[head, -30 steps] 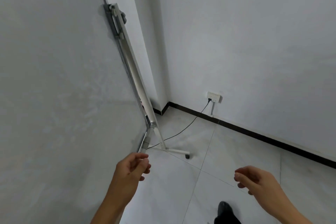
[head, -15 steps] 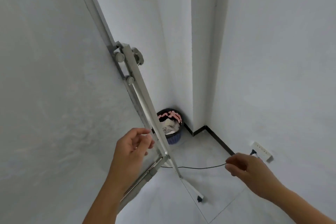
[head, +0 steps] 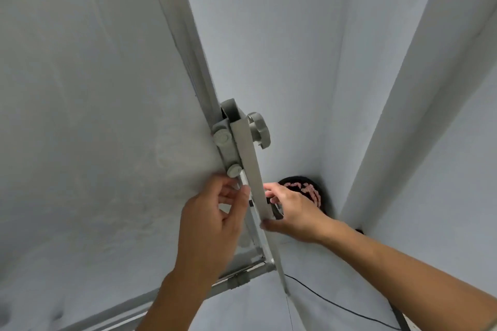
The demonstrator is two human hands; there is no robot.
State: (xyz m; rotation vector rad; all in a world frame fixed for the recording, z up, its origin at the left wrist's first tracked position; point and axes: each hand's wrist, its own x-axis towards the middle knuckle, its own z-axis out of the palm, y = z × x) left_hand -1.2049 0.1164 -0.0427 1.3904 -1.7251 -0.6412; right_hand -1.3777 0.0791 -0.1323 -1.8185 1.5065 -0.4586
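Plain white walls (head: 282, 48) form a corner behind the whiteboard (head: 94, 142), whose right edge pivots on the stand's upright post (head: 246, 153). The locking knob (head: 259, 129) sits on the post's right side, above both hands. The right hand (head: 293, 212) wraps the post from the right, thumb on its front and fingers behind. The left hand (head: 212, 220), fingers curled, is at the board's edge just left of the post (blur hides whether it pinches anything). A wastebasket (head: 309, 191) stands behind the post, and a black cable (head: 336, 303) trails right of its foot. The step looks like steadying the frame to adjust the board's tilt. Next, one hand would need to rise to the knob while the other holds the post.
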